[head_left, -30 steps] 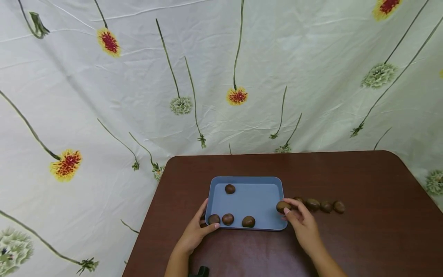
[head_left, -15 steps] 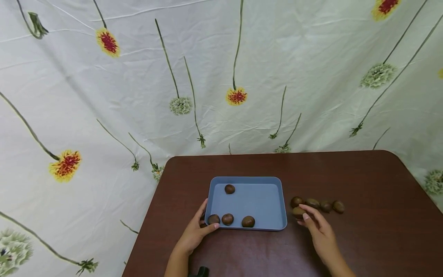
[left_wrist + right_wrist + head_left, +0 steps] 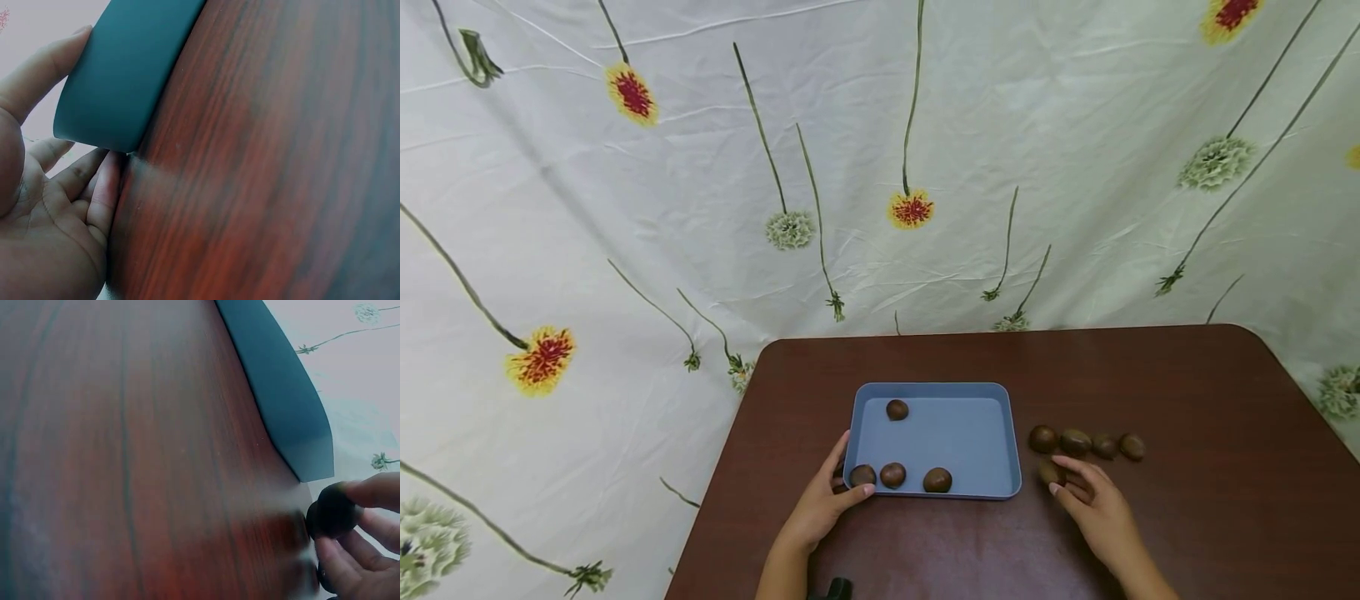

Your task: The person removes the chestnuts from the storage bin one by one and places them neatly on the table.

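Looks to me like you're on the setting-down step: your right hand [image 3: 1101, 508] pinches a brown nut [image 3: 1049, 473] just on your side of the row of four nuts [image 3: 1076, 442] on the table [image 3: 1217, 500], and your left hand [image 3: 817, 508] grips the blue tray [image 3: 955, 425] by its near left corner. Next move probably calls for a gentle, roll-free release. The pinched one's smooth, dark and roundish, partly hidden.

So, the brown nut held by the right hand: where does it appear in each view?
Head: the brown nut is right of the blue tray, in the right hand.
Left wrist: not in it.
Right wrist: lower right, dark, in the same hand.
Shared landmark: the blue tray.
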